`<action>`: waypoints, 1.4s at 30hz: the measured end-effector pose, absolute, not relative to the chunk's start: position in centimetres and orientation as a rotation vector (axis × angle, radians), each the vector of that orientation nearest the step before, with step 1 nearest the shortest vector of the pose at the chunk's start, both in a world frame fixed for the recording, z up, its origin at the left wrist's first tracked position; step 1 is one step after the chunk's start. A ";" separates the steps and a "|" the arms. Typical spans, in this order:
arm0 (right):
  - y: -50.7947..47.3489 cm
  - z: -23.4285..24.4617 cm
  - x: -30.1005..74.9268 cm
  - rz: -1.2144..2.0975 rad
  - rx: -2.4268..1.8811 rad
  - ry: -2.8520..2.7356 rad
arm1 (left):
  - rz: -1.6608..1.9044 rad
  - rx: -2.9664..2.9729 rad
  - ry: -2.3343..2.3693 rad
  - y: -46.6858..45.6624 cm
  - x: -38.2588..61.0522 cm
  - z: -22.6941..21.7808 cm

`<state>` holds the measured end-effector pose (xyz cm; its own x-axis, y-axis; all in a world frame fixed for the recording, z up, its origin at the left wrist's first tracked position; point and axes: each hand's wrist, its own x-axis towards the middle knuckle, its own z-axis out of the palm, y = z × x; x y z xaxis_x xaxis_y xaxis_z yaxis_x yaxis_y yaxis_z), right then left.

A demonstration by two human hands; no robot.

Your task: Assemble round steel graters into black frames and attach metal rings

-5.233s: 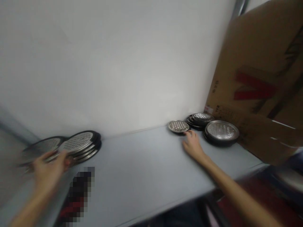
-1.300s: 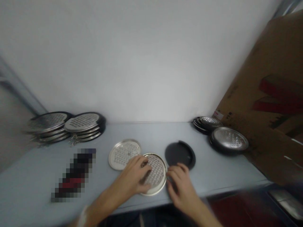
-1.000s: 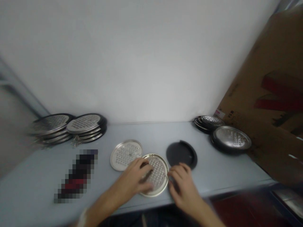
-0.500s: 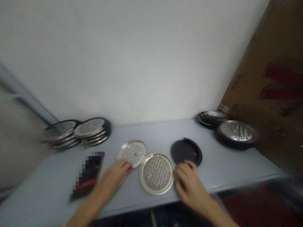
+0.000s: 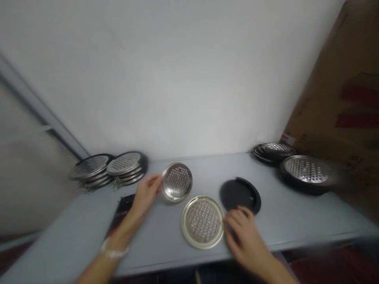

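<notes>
L hand (image 5: pixel 145 193) closed on rim of perforated steel disc (image 5: pixel 177 182); disc held up off desk (image 5: pixel 299 213), tilted, inner face toward cam. R hand (image 5: pixel 244 236) seen low on desk, fingers curled just beside rim of 2nd disc (image 5: pixel 203 222), lying flat; R grip can't be told. Black round lid (image 5: pixel 240 195) seen just above R hand. Disc stacks (image 5: pixel 127 165) placed at back by wall (image 5: pixel 177 79), L & R.

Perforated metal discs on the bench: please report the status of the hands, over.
Left hand pinches raised perforated metal disc at rim. Right hand empty, beside flat perforated disc, near black round disc. Dark packet under left wrist.
</notes>
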<state>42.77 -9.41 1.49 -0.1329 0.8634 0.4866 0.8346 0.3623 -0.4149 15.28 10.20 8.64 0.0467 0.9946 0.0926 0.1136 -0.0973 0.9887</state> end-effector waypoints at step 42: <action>-9.5 2.3 42.7 0.028 -1.539 -2.074 | 0.473 2.745 0.865 1.4 15.3 2.3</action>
<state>42.67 -9.52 2.27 -0.1914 0.8901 0.4137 0.8785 0.3433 -0.3323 15.31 1.41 2.28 0.7744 0.5875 0.2350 0.5152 -0.8010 0.3051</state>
